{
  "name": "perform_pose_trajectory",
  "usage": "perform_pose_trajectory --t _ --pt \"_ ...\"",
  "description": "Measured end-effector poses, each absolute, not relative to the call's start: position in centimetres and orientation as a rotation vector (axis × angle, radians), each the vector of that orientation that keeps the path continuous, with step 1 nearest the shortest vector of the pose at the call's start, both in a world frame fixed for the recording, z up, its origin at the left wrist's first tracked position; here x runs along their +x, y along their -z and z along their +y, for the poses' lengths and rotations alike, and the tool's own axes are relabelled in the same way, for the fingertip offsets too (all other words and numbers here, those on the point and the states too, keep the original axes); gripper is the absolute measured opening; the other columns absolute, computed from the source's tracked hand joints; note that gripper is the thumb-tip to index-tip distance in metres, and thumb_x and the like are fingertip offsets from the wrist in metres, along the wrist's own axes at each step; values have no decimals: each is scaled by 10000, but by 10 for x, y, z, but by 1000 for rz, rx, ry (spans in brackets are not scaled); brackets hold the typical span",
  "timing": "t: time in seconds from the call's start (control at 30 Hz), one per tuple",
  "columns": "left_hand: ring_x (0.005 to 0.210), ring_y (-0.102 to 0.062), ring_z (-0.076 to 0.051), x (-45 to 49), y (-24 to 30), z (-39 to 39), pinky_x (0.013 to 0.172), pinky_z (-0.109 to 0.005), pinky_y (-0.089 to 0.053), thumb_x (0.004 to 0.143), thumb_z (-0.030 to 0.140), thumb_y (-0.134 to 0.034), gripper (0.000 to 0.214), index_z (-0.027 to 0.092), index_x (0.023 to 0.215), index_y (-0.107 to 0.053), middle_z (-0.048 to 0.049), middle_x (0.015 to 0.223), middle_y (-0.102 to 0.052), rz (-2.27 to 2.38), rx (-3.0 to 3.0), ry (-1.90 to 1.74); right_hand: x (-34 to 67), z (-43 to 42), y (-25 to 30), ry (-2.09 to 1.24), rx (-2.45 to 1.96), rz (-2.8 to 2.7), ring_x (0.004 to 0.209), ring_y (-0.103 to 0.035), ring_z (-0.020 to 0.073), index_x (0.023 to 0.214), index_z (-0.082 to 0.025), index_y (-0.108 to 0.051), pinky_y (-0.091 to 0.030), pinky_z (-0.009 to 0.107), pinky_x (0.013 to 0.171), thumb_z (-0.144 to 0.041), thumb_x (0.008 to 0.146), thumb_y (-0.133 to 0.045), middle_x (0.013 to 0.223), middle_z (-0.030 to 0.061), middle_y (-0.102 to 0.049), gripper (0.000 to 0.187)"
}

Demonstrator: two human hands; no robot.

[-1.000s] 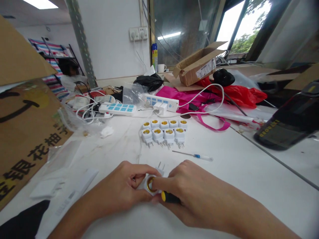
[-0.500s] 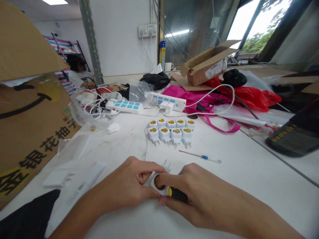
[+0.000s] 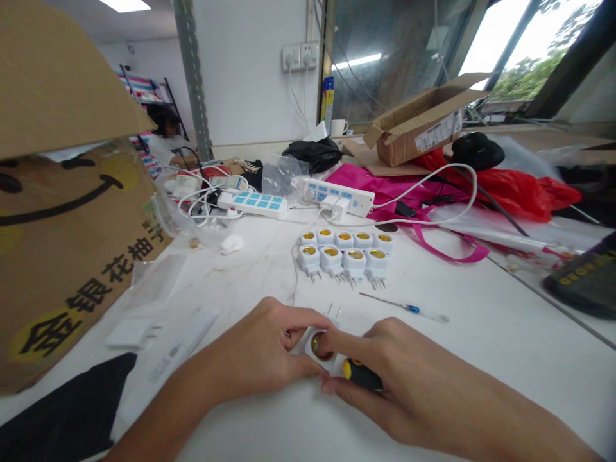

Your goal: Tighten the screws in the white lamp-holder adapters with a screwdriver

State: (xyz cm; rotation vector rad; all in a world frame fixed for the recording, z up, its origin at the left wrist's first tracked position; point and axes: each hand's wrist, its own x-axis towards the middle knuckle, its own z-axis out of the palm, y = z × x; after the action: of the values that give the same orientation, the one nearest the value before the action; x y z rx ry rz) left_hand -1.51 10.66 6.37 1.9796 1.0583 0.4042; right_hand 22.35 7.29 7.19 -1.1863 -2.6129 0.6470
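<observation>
Between my thumb and fingers, my left hand (image 3: pixel 264 343) grips a white plug-in lamp socket (image 3: pixel 312 348) with a brass-coloured inner ring. Its two metal pins point away from me. The index finger of my right hand (image 3: pixel 392 369) reaches into the round socket opening, hiding the fingertip. Tucked under that palm is a screwdriver with a black and yellow handle (image 3: pixel 366 376); its shaft is hidden. Beyond the hands, several matching lamp sockets (image 3: pixel 355 258) stand in two rows. A thin screwdriver (image 3: pixel 412 309) with a blue and clear handle lies to their right.
On the left stands a large cardboard box (image 3: pixel 96 256), with a white plug adapter (image 3: pixel 129 333) and black cloth (image 3: pixel 72 407) near it. Power strips (image 3: pixel 260 203), cables, a pink bag (image 3: pixel 457 253) and an open carton (image 3: pixel 418 122) line the back. A person (image 3: pixel 166 131) is far left.
The whole scene has shifted to the right in view as the camera turned slightly left. My hands keep the same hold on the lamp socket and screwdriver.
</observation>
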Motion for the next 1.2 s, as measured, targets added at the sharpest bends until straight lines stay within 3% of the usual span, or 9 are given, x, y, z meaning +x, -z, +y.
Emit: perform_pose_trajectory --t 0.13,0.3,0.4,0.5,0.67,0.77,0.93,1.2 --pt "594 -325 -103 -16 -64 106 553 -296 -219 817 274 -906 287 257 1102 -881 112 612 -354 1073 1975 -402 225 72 -74 -628 -1199 -2552 706 -699 212 1258 -311 -766 -388 307 666 -377 1030 -731 789 20 -769 240" --pt "582 -354 -97 -15 -63 105 550 -278 -235 803 334 -930 390 260 1182 -871 114 628 -432 1087 1937 -404 229 73 -74 -584 -1104 -2175 579 -577 148 999 -260 -743 -418 282 605 -446 1041 -729 641 -30 -653 191" --pt "572 -359 -99 -12 -61 102 547 -271 -255 764 394 -962 416 251 1144 -872 115 619 -431 1114 1927 -385 231 75 -72 -518 -1101 -1759 505 -472 128 859 -250 -676 -352 291 515 -495 1065 -703 596 -36 -576 321" --pt "582 -376 -109 -8 -58 99 575 -271 -286 729 499 -989 478 260 1122 -857 118 609 -435 1159 1939 -345 232 81 -73 -539 -1098 -1388 455 -383 121 863 -256 -640 -263 297 454 -544 1066 -697 542 -58 -500 357" --pt "653 -438 -126 -1 -51 97 779 -297 -390 691 562 -1020 516 248 1047 -818 118 632 -452 1178 2025 -325 233 99 -70 -816 -934 -1124 529 -489 125 946 -257 -603 -390 270 528 -485 1066 -716 619 -60 -566 282" --pt "687 -482 -150 0 -50 96 795 -307 -397 719 565 -1003 521 237 1072 -805 101 659 -474 1205 2039 -304 231 101 -61 -904 -908 -1089 551 -491 119 941 -249 -586 -403 260 546 -481 1077 -705 631 -66 -561 294" --pt "825 -569 -211 -1 -49 96 754 -290 -402 712 549 -1002 520 251 1085 -797 51 746 -551 1245 2011 -294 217 89 -55 -733 -866 -1181 515 -497 109 909 -230 -574 -381 268 545 -415 1139 -623 586 -69 -546 299" --pt "846 -627 -234 -2 -33 98 786 -315 -425 715 518 -1007 510 302 1116 -777 27 840 -669 1181 1937 -320 196 100 -76 -532 -724 -1499 444 -479 91 967 -234 -585 -353 245 482 -212 1134 -582 599 -66 -548 168"
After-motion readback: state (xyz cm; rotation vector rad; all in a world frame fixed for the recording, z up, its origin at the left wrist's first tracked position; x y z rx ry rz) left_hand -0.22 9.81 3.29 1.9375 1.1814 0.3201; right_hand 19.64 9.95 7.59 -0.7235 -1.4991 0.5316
